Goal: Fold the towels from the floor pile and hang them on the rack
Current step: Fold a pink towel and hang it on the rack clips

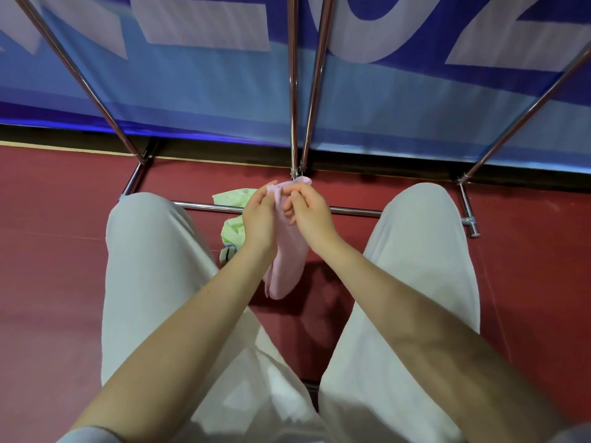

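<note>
A pink towel point(286, 260) hangs bunched between my two hands, its lower end dangling above the red floor. My left hand point(259, 215) grips its upper left edge. My right hand point(309, 207) pinches the top edge next to it. A light green towel point(235, 215) lies crumpled on the floor behind my left hand, across the rack's low bar. The metal rack point(351, 210) stands in front of me, its shiny poles rising toward a blue banner.
My legs in pale trousers point(153, 266) spread to either side of the towels. A small striped cloth item point(227, 252) lies by my left knee. A blue and white banner point(224, 91) runs along the wall behind the rack. The floor point(48, 251) is dark red.
</note>
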Action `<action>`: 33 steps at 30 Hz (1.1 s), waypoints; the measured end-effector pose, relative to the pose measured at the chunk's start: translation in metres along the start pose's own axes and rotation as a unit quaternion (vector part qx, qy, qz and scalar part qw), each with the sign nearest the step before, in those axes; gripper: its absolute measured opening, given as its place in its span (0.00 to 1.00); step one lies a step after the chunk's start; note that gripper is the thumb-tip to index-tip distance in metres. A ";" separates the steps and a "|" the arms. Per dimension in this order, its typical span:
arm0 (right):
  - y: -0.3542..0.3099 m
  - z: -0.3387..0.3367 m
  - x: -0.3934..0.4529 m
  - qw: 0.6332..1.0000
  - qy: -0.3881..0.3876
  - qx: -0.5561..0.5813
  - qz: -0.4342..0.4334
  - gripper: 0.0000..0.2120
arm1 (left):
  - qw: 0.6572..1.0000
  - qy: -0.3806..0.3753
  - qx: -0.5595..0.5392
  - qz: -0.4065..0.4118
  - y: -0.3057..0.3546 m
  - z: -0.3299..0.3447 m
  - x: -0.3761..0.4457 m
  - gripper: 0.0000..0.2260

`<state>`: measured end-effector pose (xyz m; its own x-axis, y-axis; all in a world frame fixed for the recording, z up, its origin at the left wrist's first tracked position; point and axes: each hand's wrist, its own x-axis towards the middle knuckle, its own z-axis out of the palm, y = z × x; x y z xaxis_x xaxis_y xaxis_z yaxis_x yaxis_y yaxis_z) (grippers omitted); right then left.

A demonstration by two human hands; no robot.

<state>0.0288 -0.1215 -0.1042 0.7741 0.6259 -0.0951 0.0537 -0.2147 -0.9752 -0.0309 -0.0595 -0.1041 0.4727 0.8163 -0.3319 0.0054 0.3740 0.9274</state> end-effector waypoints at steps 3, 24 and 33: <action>-0.002 -0.001 0.003 0.999 -0.018 -0.032 -0.035 0.14 | 0.999 0.004 -0.030 -0.026 0.006 -0.003 0.003 0.10; 0.010 -0.015 0.024 0.998 0.026 0.060 0.025 0.20 | 0.990 -0.122 -0.037 -0.054 0.034 0.002 0.001 0.15; 0.003 -0.026 0.008 0.989 -0.026 0.136 0.052 0.11 | 0.988 -0.121 0.070 0.071 0.031 -0.011 -0.012 0.13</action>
<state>0.0518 -0.1369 -0.1028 0.7325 0.6501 -0.2017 -0.2018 -0.0756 -0.9765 -0.0464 -0.0526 -0.0736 0.6735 0.7213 -0.1615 0.0378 0.1846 0.9821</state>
